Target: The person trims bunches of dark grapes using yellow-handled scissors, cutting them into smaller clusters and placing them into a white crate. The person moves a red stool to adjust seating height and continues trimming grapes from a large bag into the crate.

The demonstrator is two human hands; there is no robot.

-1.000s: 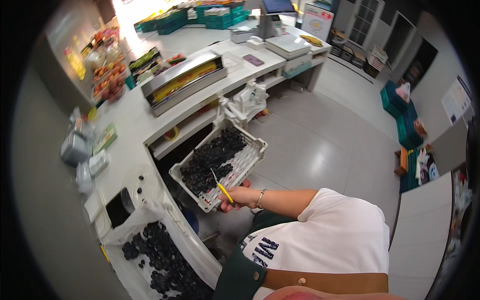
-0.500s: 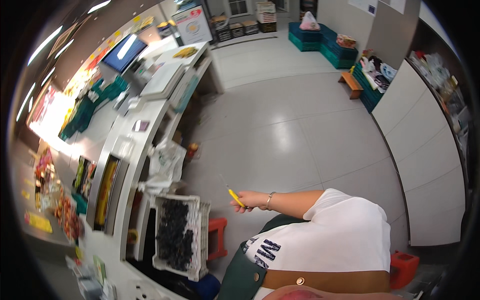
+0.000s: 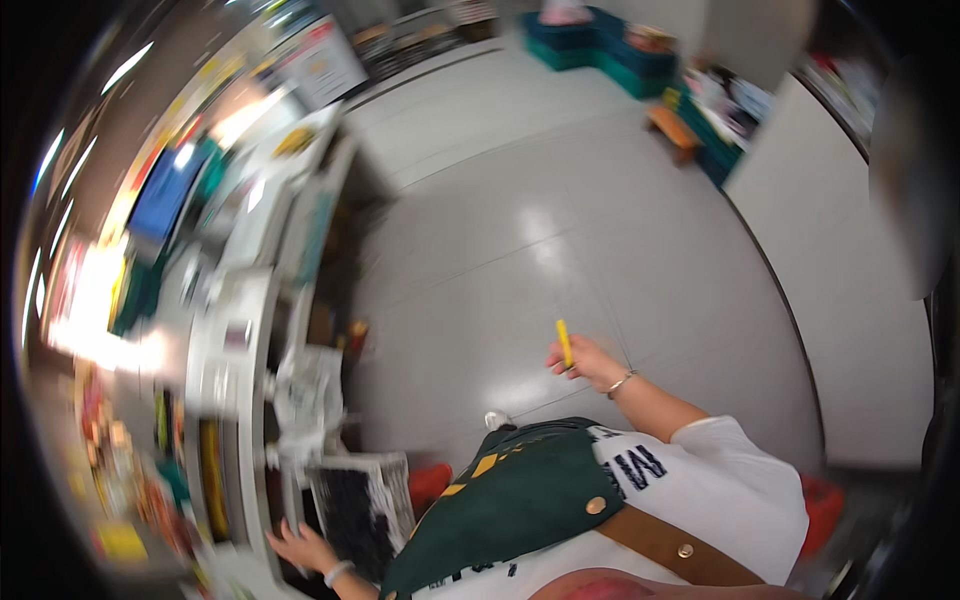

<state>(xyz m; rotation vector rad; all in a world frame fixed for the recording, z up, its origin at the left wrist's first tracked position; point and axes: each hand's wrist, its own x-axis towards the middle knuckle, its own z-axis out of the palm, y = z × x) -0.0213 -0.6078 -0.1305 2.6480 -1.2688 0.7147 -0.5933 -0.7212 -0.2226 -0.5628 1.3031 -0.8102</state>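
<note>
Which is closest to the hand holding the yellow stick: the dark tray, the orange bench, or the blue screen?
From the right hand:
1. Dark tray, low and to the left, by the left hand.
2. Orange bench, up top across the floor.
3. Blue screen, far left on the counter.

Motion blur is smearing the whole frame, worst along the left counter [image 3: 240,330]. Bright glare is burning out at far left. Overhead light is reflecting off the glossy floor [image 3: 560,250]. Fisheye is bending edges, corners vignetting black.
</note>
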